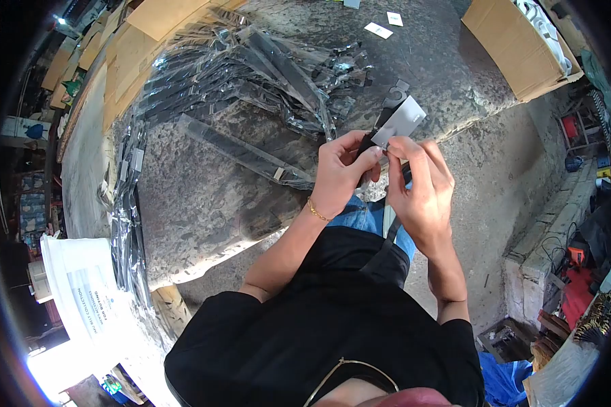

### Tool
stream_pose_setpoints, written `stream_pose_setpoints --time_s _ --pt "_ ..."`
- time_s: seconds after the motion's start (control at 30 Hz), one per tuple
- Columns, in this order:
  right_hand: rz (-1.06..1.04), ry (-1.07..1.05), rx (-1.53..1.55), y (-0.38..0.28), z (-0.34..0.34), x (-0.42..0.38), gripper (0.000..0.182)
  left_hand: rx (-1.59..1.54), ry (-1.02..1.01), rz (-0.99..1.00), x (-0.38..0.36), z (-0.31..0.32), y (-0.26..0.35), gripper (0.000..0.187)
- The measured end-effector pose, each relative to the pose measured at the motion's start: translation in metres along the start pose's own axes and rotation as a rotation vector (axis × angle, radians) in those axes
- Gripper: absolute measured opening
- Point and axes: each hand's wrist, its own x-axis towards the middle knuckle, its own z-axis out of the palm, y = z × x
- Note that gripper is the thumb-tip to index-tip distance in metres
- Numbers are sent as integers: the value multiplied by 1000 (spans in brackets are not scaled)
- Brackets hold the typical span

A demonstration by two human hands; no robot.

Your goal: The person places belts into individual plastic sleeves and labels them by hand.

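My left hand [341, 173] is closed around a black belt [364, 145], near the table's front edge. The belt's upper end, with a grey rounded piece, shows behind a light grey card tag [398, 122]. My right hand [422, 190] pinches the lower corner of that tag between thumb and fingers, close to my left fingertips. A dark strap hangs below my hands toward my lap. Left of my left hand, a belt in a clear plastic sleeve [241, 149] lies on the table.
A heap of plastic-wrapped black belts [251, 74] covers the table's far left, with more draping over the edge. Two white cards [378, 30] lie at the back. An open cardboard box [509, 57] stands right; a white bucket [81, 292] is at lower left.
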Motion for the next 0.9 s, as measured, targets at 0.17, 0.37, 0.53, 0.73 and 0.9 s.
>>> stream_pose_setpoints --time_s 0.17,0.37,0.53,0.73,0.9 --pt "-112 4 28 5 3 0 32 28 7 -7 -1 -1 -1 11" --pt "-181 84 35 20 16 -7 31 88 21 -22 0 0 0 8" --pt "-280 90 60 27 12 -9 31 105 -42 -82 -1 -8 -2 8" --pt "-161 -221 64 32 -6 -6 31 170 -91 -98 3 -12 -5 11" --pt "-341 -347 -179 23 -38 30 29 189 -144 -102 1 -8 -2 12"
